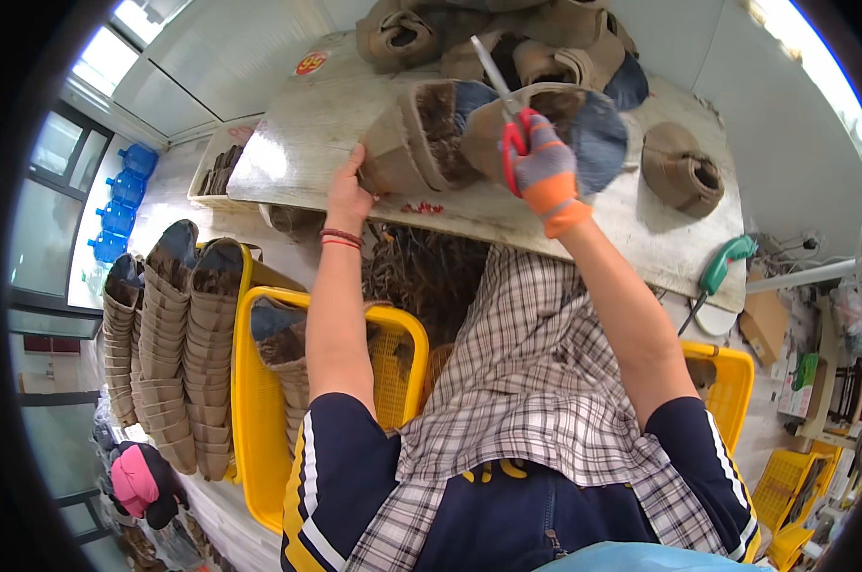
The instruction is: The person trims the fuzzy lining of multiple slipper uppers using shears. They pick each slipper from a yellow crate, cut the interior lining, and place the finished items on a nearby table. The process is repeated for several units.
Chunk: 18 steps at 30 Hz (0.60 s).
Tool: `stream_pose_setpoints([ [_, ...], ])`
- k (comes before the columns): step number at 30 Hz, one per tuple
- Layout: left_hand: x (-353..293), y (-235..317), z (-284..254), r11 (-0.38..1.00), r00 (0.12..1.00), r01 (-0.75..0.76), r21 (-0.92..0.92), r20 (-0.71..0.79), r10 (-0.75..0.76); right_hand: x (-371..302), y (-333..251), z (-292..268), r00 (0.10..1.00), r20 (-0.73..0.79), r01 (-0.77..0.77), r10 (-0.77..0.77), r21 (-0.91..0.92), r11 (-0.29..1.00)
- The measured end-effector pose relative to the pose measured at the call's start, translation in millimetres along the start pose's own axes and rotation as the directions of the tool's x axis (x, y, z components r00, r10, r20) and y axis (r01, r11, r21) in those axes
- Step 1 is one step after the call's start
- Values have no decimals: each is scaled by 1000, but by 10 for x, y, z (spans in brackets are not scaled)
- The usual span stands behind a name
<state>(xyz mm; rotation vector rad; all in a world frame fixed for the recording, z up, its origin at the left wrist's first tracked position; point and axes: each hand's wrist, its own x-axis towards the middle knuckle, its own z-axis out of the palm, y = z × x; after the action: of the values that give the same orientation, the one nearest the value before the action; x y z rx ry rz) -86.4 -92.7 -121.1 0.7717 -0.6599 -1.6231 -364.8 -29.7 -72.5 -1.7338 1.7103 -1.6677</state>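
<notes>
My bare left hand (351,189), with red cords at its wrist, grips the near left side of a brown fur-lined shoe upper (393,143) with a blue patch inside. Its thumb shows; the other fingers are mostly hidden. In an orange and grey glove, my right hand (551,176) is closed on red-handled scissors (495,69), blades pointing up and away. Behind that hand sits a second fur-lined upper (598,143), also with a blue patch. Whether the glove touches it, I cannot tell.
More brown uppers (402,36) are heaped at the table's (297,114) back; another upper (680,172) lies right. A green-handled tool (726,262) stands at the right edge. Red scraps (421,207) lie in front. Yellow baskets (245,419) and tall stacked uppers (169,353) stand left.
</notes>
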Motion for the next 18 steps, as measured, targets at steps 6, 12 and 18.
stream_pose_setpoints([
  [6, -128, -185, 5, 992, 986, -1, -124, 166, 22, 165, -55, 183, 871, 492, -175, -21, 350, 920],
  [12, -352, -297, 555, 989, 967, 70, -127, 251, -36, 114, 161, 364, 949, 312, -140, -47, 549, 824],
  [18, -30, -156, 513, 996, 966, -74, 48, 251, 60, -44, 34, 121, 923, 312, -313, 225, 269, 911],
])
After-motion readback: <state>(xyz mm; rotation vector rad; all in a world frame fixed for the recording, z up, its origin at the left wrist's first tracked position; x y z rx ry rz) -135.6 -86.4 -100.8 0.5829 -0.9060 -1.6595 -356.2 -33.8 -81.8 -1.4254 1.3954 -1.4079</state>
